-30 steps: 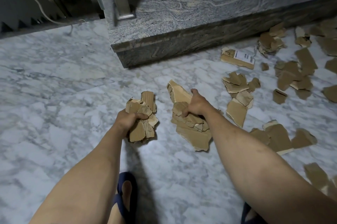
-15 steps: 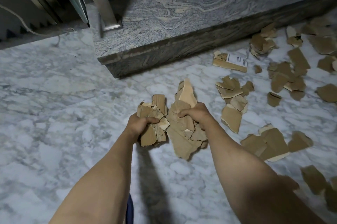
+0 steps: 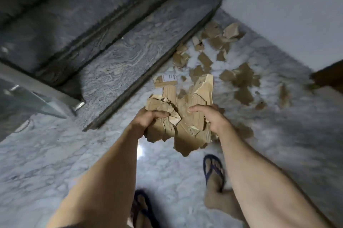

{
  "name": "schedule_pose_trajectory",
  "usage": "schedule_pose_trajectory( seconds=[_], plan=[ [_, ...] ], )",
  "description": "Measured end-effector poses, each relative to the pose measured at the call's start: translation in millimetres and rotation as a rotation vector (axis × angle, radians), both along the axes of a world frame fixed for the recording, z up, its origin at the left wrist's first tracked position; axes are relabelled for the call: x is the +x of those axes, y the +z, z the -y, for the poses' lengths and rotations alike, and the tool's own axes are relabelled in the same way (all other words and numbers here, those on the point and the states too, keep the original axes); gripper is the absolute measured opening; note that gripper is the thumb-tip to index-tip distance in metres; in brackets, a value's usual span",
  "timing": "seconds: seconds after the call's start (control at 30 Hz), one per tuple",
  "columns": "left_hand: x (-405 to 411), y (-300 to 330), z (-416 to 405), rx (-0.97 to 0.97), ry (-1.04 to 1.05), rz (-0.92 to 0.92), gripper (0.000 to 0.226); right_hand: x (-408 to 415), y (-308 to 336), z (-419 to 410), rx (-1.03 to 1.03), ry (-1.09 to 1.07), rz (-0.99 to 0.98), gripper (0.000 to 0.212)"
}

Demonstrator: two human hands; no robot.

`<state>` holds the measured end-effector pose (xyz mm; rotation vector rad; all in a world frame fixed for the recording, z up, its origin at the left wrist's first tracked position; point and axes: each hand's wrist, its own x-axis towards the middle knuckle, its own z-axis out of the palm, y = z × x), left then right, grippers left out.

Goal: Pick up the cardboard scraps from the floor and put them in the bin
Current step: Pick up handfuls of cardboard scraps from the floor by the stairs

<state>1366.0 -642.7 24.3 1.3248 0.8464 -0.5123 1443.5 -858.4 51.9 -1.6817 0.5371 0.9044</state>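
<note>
A thick bundle of torn brown cardboard scraps [image 3: 187, 116] is held up off the marble floor, pressed together between both hands. My left hand [image 3: 146, 120] clamps its left side and my right hand [image 3: 209, 118] grips its right side. Several loose cardboard scraps [image 3: 239, 77] lie scattered on the floor beyond the bundle, up to the foot of the white wall. One scrap with a white label [image 3: 165, 81] lies beside the step. No bin is in view.
Grey stone steps [image 3: 118, 56] rise at the upper left, with a glass panel and metal post [image 3: 27, 97] at the left edge. A white wall [image 3: 287, 14] bounds the right. My feet in dark sandals [image 3: 213, 170] stand on the marble floor [image 3: 46, 153].
Both hands have brought their two bundles together into one and lifted it higher. The view has risen and swung, so the steps now run diagonally and my feet show.
</note>
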Motion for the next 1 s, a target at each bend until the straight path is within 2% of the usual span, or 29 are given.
schedule_pose_trajectory(
  seconds=[0.13,0.23,0.33,0.4,0.57,0.7,0.8,0.9,1.0],
  plan=[
    [18,146,56,-0.021,-0.215,0.080,0.039,-36,153,68,-0.017,-0.216,0.013,0.038],
    [16,243,113,-0.065,-0.425,0.137,0.048,-85,237,137,-0.024,-0.459,0.031,0.053],
    [-6,322,182,-0.100,-0.677,0.169,0.047,-157,321,188,-0.017,-0.676,0.061,0.027],
    [-27,356,233,-0.111,-0.811,0.224,0.034,-210,362,219,-0.017,-0.811,0.088,0.022],
    [-131,398,363,-0.224,-1.156,0.268,0.060,-375,417,302,-0.016,-1.128,0.122,0.028],
    [-253,420,462,-0.273,-1.349,0.221,0.063,-525,443,359,-0.043,-1.344,0.112,0.031],
    [-362,434,536,-0.281,-1.516,0.203,0.066,-648,452,402,-0.120,-1.484,0.141,0.024],
    [-480,445,600,-0.299,-1.650,0.204,0.055,-771,462,438,-0.144,-1.613,0.137,0.024],
    [-584,458,647,-0.289,-1.741,0.243,0.019,-874,463,470,-0.172,-1.738,0.156,0.035]
  ],
)
